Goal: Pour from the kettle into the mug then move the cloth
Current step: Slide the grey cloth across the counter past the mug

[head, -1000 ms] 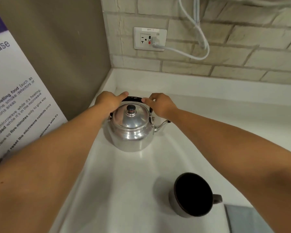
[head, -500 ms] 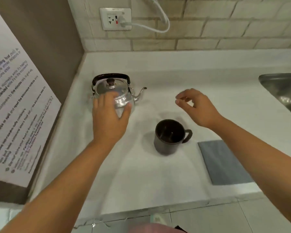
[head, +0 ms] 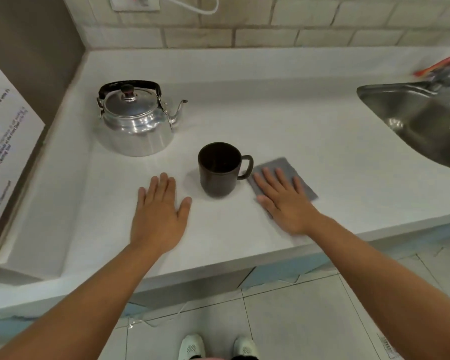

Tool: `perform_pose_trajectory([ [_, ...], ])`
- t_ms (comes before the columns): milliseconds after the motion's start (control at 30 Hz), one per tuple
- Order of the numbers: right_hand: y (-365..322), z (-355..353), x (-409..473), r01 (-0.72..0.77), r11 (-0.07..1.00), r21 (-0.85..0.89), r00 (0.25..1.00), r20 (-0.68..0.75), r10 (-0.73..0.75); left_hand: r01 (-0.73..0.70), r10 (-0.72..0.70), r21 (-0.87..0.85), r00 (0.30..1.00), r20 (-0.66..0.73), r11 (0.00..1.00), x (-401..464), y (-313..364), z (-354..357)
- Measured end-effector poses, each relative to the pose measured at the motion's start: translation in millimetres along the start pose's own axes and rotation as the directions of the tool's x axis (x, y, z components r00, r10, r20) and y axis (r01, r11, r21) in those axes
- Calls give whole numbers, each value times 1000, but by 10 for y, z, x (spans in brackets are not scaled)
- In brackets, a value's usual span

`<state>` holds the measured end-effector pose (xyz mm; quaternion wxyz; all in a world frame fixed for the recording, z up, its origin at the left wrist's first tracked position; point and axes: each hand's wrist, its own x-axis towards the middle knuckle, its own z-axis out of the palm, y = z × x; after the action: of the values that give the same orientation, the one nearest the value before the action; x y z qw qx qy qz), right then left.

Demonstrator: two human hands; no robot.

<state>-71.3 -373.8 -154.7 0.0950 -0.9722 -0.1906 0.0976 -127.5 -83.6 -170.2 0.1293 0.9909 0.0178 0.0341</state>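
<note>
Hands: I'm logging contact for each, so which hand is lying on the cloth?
The right hand, flat with fingers spread on the grey cloth right of the mug. The left hand lies on the bare white counter.

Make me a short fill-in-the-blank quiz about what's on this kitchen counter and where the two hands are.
1. The right hand lies flat on the grey ____.
2. The kettle has its spout pointing toward the ____ at the counter's right end.
3. The handle of the dark mug points toward the ____ hand.
4. The left hand rests open on the bare ____.

Missing words: cloth; sink; right; counter
</note>
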Motion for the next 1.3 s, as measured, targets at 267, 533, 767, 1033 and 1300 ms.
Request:
perform_pose_trajectory([
  [267, 27, -182, 830, 193, 978, -83, 978, 100, -185, 35, -36, -30, 998, -48, 999, -21, 10, 10],
  [533, 314, -183, 292, -143, 989, -28, 990, -19, 143, 39, -41, -35, 998, -38, 999, -46, 47, -28],
  [767, -678, 268, -751, 74, 997, 25, 997, 2, -74, 20, -11, -147, 998, 65, 989, -47, 3, -160],
  [1033, -1807, 386, -265, 392, 916, 85, 904, 146, -401, 53, -105, -427, 990, -99, 903, -265, -249, -579],
  [1300, -1805, 143, 63, 459, 874, 162, 872, 106, -478, -52, -7, -482, 993, -118, 875, -352, -258, -576],
])
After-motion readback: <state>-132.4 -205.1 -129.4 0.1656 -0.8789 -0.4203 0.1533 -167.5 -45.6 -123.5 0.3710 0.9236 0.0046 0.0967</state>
